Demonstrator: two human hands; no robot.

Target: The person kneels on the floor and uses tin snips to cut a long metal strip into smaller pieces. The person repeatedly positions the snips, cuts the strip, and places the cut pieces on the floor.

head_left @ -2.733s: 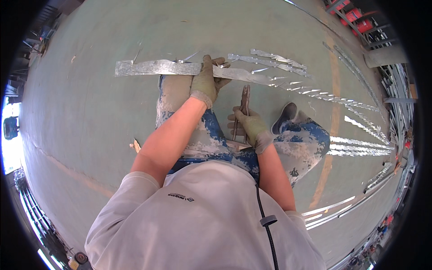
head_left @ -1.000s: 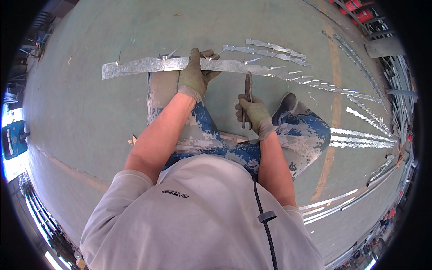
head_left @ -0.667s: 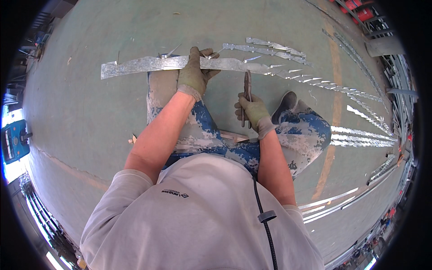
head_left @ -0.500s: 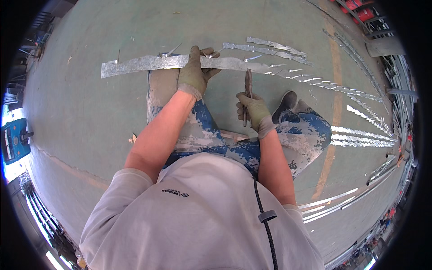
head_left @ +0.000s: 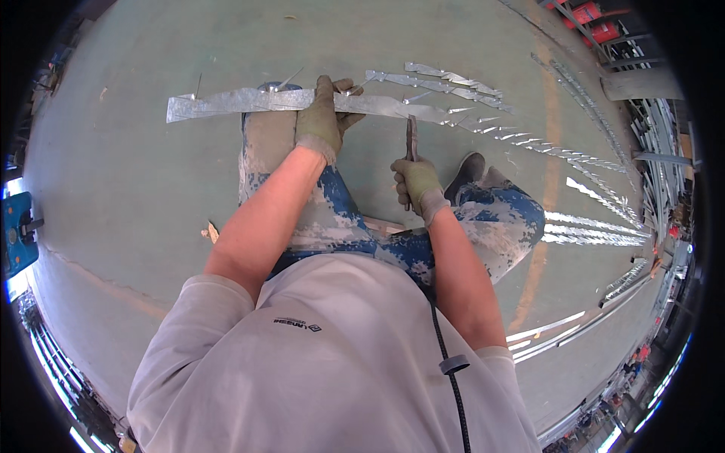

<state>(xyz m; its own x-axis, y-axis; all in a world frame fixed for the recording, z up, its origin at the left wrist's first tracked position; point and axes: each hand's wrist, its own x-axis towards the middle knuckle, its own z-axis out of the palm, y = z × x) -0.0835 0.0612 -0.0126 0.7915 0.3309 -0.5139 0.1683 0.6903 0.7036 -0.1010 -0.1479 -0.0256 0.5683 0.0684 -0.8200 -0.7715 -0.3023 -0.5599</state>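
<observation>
Notched metal strip (head_left: pixel 377 106) sits over the left knee (head_left: pixel 270 137), its left end poking past the knee's outer edge. Left hand (head_left: pixel 321 124) is pinching it; right hand (head_left: pixel 418 180) is wrapped around pliers (head_left: pixel 411 138), tips at the strip's near edge, can't tell if they're biting. 2 shorter strips (head_left: pixel 430 85) lie on the floor (head_left: pixel 181 174) past its far edge.

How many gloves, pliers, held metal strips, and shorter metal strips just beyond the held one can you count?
Gloves: 2, on the left hand and right hand
Pliers: 1, in the right hand
Held metal strip: 1, in the left hand
Shorter metal strips on the floor: 2
Total: 6
</observation>
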